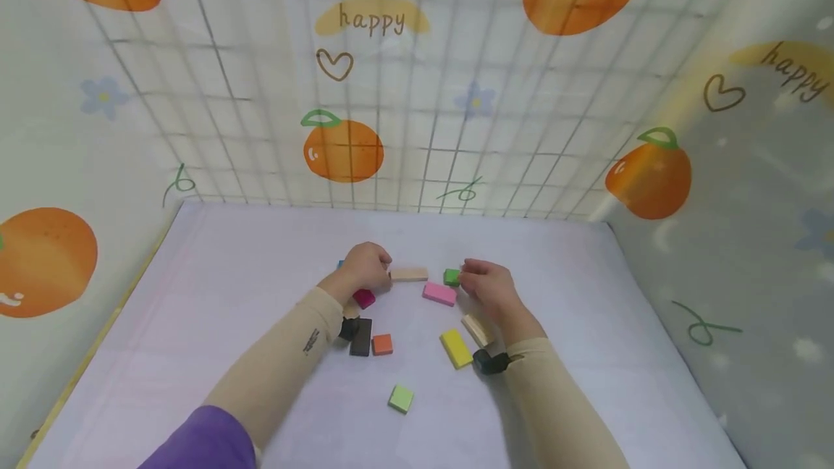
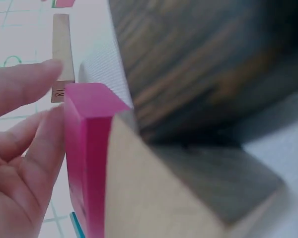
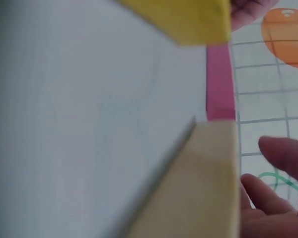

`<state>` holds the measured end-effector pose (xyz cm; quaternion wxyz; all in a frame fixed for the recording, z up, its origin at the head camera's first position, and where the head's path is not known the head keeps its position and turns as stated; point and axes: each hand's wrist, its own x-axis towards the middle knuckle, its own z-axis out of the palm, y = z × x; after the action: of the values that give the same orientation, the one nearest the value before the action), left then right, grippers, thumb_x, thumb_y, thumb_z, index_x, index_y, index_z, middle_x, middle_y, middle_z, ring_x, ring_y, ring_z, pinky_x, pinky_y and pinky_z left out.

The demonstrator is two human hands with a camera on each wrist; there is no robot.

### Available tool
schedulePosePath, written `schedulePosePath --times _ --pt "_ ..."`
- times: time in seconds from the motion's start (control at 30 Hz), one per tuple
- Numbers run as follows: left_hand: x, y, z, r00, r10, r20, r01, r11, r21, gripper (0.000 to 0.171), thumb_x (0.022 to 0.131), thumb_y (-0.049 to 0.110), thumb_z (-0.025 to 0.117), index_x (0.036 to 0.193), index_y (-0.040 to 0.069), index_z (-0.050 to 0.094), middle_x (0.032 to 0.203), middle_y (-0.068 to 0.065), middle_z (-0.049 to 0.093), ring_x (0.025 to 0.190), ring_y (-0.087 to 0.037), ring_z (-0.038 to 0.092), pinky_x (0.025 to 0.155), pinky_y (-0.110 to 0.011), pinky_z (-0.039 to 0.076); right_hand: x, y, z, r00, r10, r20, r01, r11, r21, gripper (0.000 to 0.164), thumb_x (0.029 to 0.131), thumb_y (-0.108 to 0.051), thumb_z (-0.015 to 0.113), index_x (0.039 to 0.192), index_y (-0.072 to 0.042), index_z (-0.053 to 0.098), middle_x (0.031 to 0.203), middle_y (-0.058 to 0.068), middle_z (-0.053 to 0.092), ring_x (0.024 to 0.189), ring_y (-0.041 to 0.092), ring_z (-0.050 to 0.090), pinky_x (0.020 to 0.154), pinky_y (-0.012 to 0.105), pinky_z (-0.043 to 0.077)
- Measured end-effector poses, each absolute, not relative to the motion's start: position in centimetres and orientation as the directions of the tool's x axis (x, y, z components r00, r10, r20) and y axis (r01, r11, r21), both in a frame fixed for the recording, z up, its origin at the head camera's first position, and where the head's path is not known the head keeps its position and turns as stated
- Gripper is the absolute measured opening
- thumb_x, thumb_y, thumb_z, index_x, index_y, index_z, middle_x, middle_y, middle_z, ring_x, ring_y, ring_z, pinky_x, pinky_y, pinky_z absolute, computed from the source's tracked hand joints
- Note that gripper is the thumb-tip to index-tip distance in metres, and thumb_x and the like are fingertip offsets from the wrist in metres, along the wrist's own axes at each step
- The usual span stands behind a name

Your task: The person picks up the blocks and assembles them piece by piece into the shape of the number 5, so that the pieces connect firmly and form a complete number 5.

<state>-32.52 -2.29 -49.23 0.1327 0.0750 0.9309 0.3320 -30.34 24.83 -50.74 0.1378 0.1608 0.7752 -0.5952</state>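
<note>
My left hand (image 1: 366, 266) hovers at the left end of a light wooden block (image 1: 409, 275), fingertips close to that end. In the left wrist view, a gap shows between its thumb and fingers, and a magenta block (image 2: 92, 148) stands beside them. My right hand (image 1: 490, 286) is just right of a small green block (image 1: 452, 277); whether it touches the block I cannot tell. Its thumb and fingers (image 3: 283, 153) are apart in the right wrist view. A pink block (image 1: 439, 294) lies between the hands, nearer me.
Nearer me lie a dark block (image 1: 361, 337), an orange block (image 1: 382, 344), a light green block (image 1: 400, 398), a yellow block (image 1: 456, 349) and a pale wooden block (image 1: 478, 330). A blue block (image 1: 341, 264) is partly hidden by my left hand. A printed curtain (image 1: 404, 93) backs the white table (image 1: 228, 252).
</note>
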Motion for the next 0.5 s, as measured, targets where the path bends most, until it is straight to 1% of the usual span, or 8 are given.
schedulePosePath --times 0.03,0.1,0.27,0.5 --pt "-32.6 -2.2 -49.3 -0.953 0.231 -0.195 0.053 0.763 0.644 0.039 0.078 0.011 0.082 0.115 0.006 0.073 0.093 -0.002 0.069 0.087 -0.017 0.060 0.079 -0.030 0.052 -30.3 24.8 -50.8 -0.908 0.097 -0.408 0.419 0.209 -0.883 0.051 0.097 -0.015 0.065 0.147 -0.012 0.052 0.147 0.010 0.054 0.133 0.026 0.054 0.113 0.042 0.045" --pt "-32.7 -2.1 -49.4 -0.953 0.243 -0.181 0.075 0.768 0.636 0.035 0.078 0.010 0.081 0.112 0.006 0.075 0.092 -0.001 0.071 0.086 -0.017 0.060 0.079 -0.029 0.052 -30.4 24.8 -50.8 -0.904 0.102 -0.415 0.426 0.129 -0.896 0.049 0.098 -0.013 0.064 0.146 -0.010 0.053 0.148 0.011 0.053 0.134 0.025 0.054 0.113 0.041 0.045" --pt "-33.0 -1.7 -49.6 -0.954 0.259 -0.150 0.121 0.791 0.599 0.029 0.079 0.008 0.080 0.108 0.007 0.077 0.099 -0.003 0.074 0.094 -0.020 0.061 0.088 -0.032 0.053 -30.4 24.7 -51.1 -0.890 0.079 -0.448 0.445 -0.057 -0.894 0.048 0.099 -0.008 0.060 0.147 -0.007 0.052 0.152 0.011 0.049 0.138 0.024 0.051 0.113 0.038 0.044" --pt "-33.0 -1.2 -49.5 -0.950 0.269 -0.161 0.122 0.790 0.601 0.031 0.080 0.005 0.078 0.110 0.008 0.077 0.105 -0.004 0.075 0.103 -0.023 0.063 0.098 -0.036 0.052 -30.2 24.5 -51.2 -0.892 0.034 -0.451 0.441 -0.146 -0.885 0.049 0.100 -0.009 0.059 0.149 -0.008 0.049 0.154 0.009 0.047 0.139 0.022 0.050 0.112 0.035 0.044"
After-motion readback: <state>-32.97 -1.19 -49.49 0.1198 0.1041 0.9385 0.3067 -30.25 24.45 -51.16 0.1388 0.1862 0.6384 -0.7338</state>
